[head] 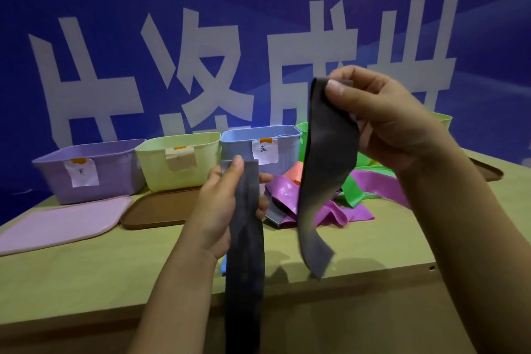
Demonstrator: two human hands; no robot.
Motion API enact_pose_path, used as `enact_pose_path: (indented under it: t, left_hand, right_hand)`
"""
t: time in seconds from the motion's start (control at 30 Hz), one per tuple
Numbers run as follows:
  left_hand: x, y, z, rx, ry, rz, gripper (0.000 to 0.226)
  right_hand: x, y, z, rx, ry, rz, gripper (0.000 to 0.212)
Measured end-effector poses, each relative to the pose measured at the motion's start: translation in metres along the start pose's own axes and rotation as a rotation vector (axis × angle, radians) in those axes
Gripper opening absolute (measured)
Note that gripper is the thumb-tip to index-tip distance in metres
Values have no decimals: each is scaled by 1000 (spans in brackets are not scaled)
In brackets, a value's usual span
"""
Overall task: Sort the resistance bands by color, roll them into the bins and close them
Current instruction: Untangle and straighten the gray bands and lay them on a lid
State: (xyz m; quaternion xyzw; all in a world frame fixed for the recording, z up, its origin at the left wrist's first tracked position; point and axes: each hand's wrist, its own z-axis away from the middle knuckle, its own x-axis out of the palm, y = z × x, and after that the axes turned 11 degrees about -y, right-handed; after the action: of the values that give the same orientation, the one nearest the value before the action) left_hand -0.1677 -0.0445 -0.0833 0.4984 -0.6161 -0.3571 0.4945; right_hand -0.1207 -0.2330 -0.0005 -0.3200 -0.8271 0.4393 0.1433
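The grey band [324, 169] hangs lengthwise between your hands: right hand [382, 118] pinches the higher end, left hand [227, 204] the lower.

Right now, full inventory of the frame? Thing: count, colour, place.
Grey resistance bands: two strips or one folded, cannot tell; dark grey, held up over the table.
Loose band pile: purple, green, salmon, a grey end; table centre-right, count unclear.
Purple plastic bin: one, labelled, far left.
Pale green plastic bin: one, labelled, beside it.
Blue plastic bin: one, labelled, centre.
Green bin: at least one, right, mostly hidden.
Pink lid: one, flat, front left.
Brown lids: two, one centre, one far right.
Wooden table: one, light.
Left hand: pinches a band.
Right hand: pinches a band top.
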Motion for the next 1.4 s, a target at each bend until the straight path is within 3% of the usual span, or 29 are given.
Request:
enact_pose_path:
  t: [0.13,0.27,0.63,0.93,1.23,1.4]
  left_hand:
    - [4,0,-2,76,41,-54,25]
    - [9,3,4,155,75,-104,26]
    - [5,0,12,166,-14,-3,22]
    - [10,-6,11,231,24,-46,16]
    - [13,-7,15,260,-151,-60,24]
    - [10,-11,15,306,-186,-88,17]
  right_hand:
    - [11,3,7,30,-15,69,10]
    - [28,22,16,28,62,112,21]
    - [45,83,34,-22,350,36,18]
    - [47,88,36,-84,381,146,11]
    - [45,93,38,-86,385,202,13]
    - [45,94,38,-98,392,208,10]
